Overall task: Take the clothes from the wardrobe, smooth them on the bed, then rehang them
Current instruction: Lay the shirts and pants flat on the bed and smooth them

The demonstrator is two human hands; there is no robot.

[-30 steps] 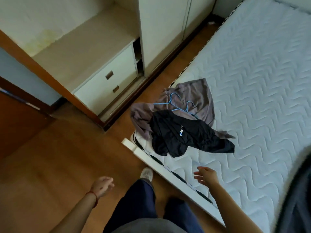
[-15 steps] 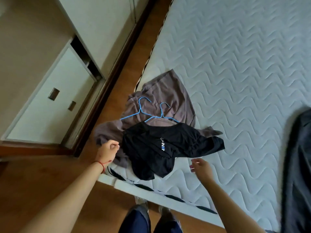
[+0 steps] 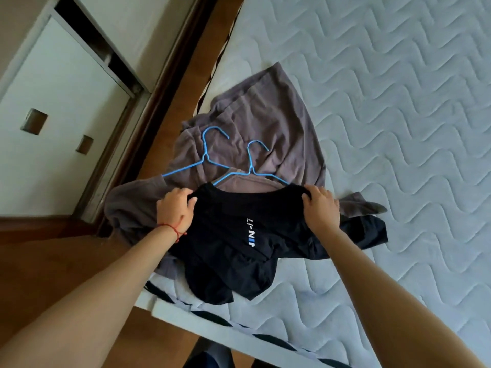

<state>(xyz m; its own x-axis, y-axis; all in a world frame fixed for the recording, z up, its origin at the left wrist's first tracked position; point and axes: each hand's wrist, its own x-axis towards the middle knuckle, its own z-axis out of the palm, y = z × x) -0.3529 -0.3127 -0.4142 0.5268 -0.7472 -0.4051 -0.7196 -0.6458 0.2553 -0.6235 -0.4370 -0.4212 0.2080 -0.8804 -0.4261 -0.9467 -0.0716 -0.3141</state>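
Both hands have reached the black shirt point(image 3: 239, 235) at frame centre. The left hand point(image 3: 174, 209) now grips one shoulder, the right hand point(image 3: 320, 208) the other

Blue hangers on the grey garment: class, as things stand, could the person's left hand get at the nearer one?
Probably yes. The two blue hangers lie uncovered on the grey garment, just beyond the left hand. That hand, though, grips a shoulder of the black shirt, so it must let go first.

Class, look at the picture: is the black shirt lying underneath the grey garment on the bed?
No, the black shirt lies on top of the grey garment, with both hands gripping its shoulders.
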